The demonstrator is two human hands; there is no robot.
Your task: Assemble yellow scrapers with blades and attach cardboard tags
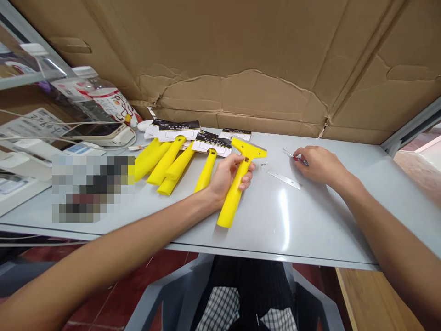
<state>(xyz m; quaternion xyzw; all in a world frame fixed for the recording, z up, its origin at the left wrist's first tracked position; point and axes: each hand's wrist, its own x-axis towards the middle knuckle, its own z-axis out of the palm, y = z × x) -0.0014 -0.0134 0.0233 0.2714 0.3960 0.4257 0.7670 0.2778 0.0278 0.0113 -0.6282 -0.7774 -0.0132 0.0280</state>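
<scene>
My left hand point(230, 177) is wrapped round the handle of a yellow scraper point(231, 204), just below its wide head, which points away from me. Low over the right part of the table, my right hand point(315, 163) pinches a slim screwdriver point(287, 153); its metal shaft sticks out to the left and fingers cover much of the rest. Between the hands lies a flat metal blade point(285, 179) with holes in it. Small screws point(263, 164) rest close to the scraper's head. Left of my left hand, several more yellow scrapers point(167, 163) lie with black-and-white cards point(211, 144) at their heads.
Cardboard point(241, 55) stands upright along the back of the grey table point(262, 230). At the left are a phone point(94, 132), a bottle with a printed label point(113, 101) and a shelf frame point(34, 79). A blurred-out patch covers something dark at the left.
</scene>
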